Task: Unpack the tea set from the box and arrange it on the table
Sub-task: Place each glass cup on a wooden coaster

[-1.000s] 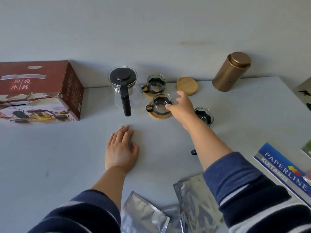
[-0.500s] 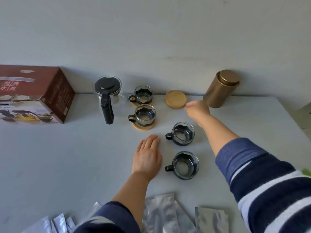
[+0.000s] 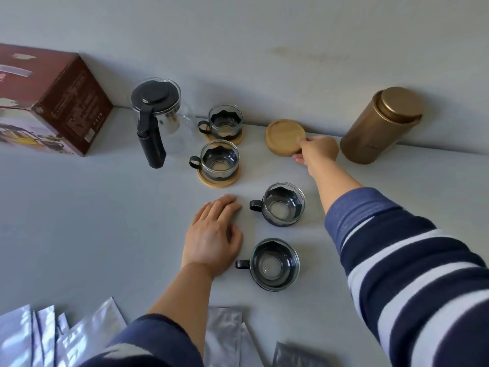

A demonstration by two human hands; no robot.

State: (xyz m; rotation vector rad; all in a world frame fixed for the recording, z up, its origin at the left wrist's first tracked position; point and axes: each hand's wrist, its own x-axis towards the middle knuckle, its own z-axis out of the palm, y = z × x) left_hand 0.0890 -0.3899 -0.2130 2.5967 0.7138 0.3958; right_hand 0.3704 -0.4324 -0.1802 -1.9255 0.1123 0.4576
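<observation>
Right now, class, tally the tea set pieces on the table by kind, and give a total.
Teapot: 1
Cups: 4
Coasters: 3 showing; whether the bare one is a single piece or a stack, I cannot tell.
Total: 8

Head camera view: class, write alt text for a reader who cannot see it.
A person's right hand grips a stack of wooden coasters at the back of a grey table, while the left hand rests flat. Four glass cups stand near a glass teapot: two on coasters, two on the bare table. A brown box and gold tin flank them.
</observation>
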